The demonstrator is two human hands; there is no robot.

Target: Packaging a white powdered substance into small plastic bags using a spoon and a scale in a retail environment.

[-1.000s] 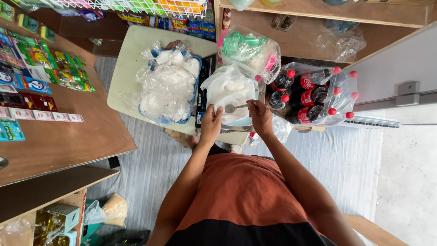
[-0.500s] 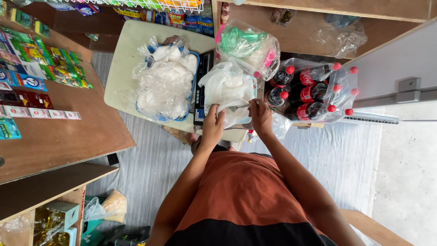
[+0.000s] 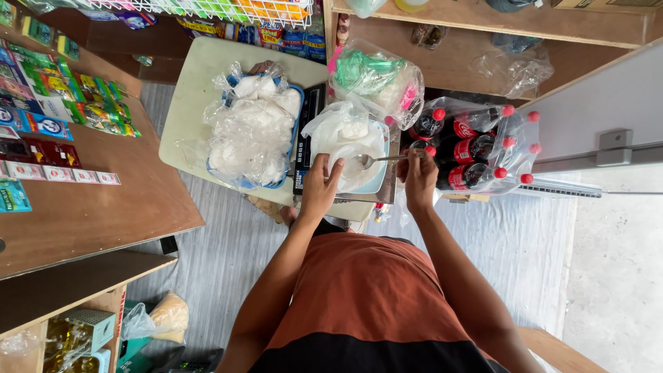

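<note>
My left hand grips the near edge of a clear plastic bag holding white grains. The bag sits in a pale bowl on a digital scale. My right hand holds the handle of a metal spoon. The spoon's bowl points left into the bag's mouth, over the white grains. Both hands are close together at the front of the scale, which stands on a small pale table.
A blue basket of tied bags of white grains sits left of the scale. A shrink-wrapped pack of dark soda bottles stands at right, with a bag of green and pink items behind. A wooden counter with sachets fills the left.
Half a second ago both hands were on the bag's edge with the spoon hidden. Now my right hand has drawn back to the right and the spoon shows, pointing into the bag.
</note>
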